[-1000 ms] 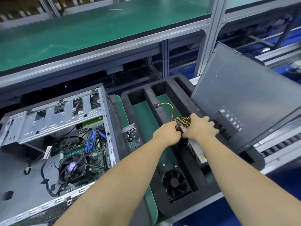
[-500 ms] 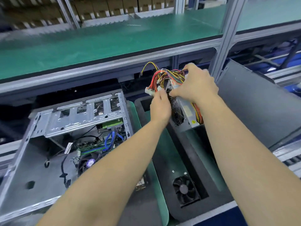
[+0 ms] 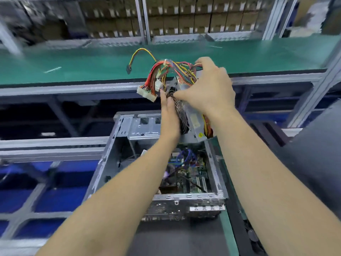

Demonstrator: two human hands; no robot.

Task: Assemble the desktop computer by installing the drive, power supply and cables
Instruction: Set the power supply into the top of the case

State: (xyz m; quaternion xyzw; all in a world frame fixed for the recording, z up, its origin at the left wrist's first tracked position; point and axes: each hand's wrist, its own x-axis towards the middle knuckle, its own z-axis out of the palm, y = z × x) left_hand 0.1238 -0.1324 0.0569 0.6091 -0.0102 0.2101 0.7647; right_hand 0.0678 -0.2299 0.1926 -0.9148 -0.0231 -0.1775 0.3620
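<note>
I hold a grey metal power supply (image 3: 193,124) in the air above the open computer case (image 3: 120,130). My right hand (image 3: 208,89) grips its top end together with the bundle of red, yellow and orange cables (image 3: 166,71). My left hand (image 3: 170,115) lies flat with straight fingers against the fan grille side. A white multi-pin connector (image 3: 147,92) and a small black plug (image 3: 128,69) dangle from the cables. Inside the case the motherboard (image 3: 190,174) with blue cables shows below my arms.
A green-topped bench (image 3: 73,60) runs behind the case, with a metal frame rail under it. A dark grey side panel (image 3: 317,154) leans at the right. A black foam tray (image 3: 247,233) with a fan lies at the lower right. Cardboard boxes fill the shelves behind.
Both hands lifted the power supply out of the foam tray and carried it left, over the open case. The camera view swung left with it.
</note>
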